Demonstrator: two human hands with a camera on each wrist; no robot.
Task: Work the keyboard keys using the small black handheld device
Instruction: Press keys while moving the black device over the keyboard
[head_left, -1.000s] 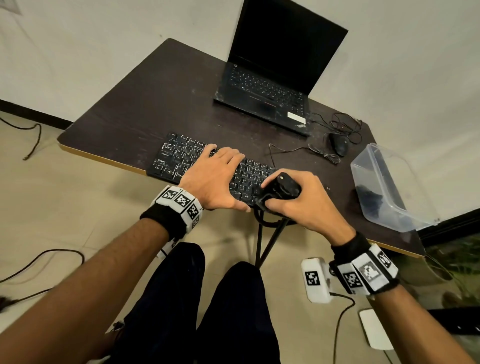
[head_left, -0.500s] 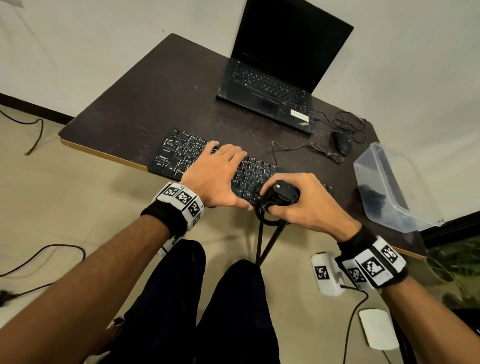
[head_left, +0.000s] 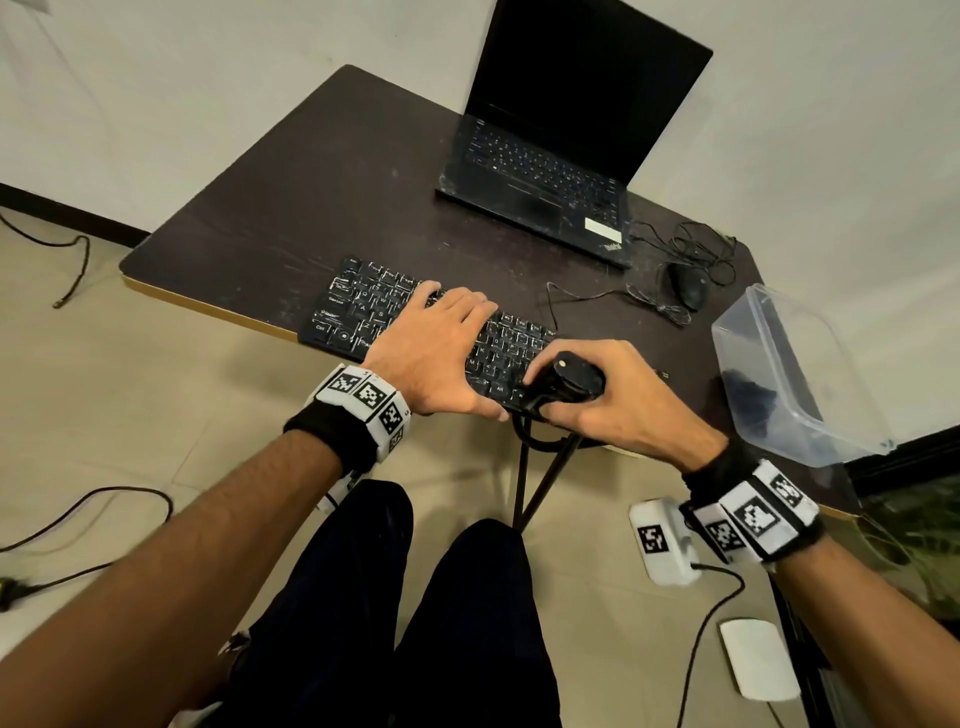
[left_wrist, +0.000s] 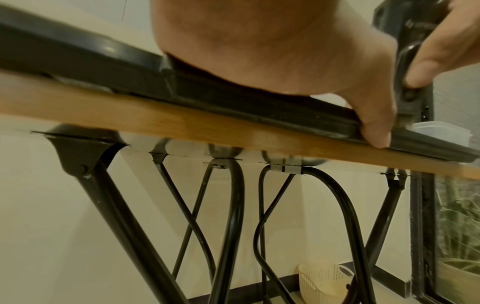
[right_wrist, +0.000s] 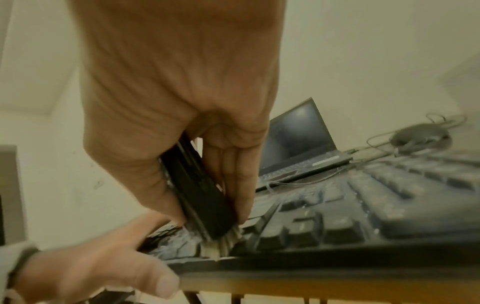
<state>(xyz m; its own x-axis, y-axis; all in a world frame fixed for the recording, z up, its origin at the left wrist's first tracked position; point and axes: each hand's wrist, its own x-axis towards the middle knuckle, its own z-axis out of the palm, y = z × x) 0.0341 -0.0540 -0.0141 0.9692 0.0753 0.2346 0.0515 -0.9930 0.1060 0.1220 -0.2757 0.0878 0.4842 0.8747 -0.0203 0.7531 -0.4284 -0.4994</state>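
Note:
A black keyboard (head_left: 358, 306) lies along the near edge of the dark table (head_left: 291, 208). My left hand (head_left: 436, 343) lies flat on its middle keys with straight fingers, and the thumb (left_wrist: 374, 131) presses the keyboard's front rim (left_wrist: 233, 102). My right hand (head_left: 618, 395) grips the small black handheld device (head_left: 569, 382) upright over the keyboard's near right part. In the right wrist view the device (right_wrist: 200, 193) ends in pale bristles (right_wrist: 221, 244) that touch the keys (right_wrist: 337, 222) by the front edge.
An open black laptop (head_left: 550, 171) with a dark screen stands at the back. A wired mouse (head_left: 688, 286) and loose cable lie to its right. A clear plastic tub (head_left: 800, 374) sits at the table's right end. Cables and white items lie on the floor.
The right hand with the device has shifted slightly along the keyboard's near right part. The left hand stays flat on the keys.

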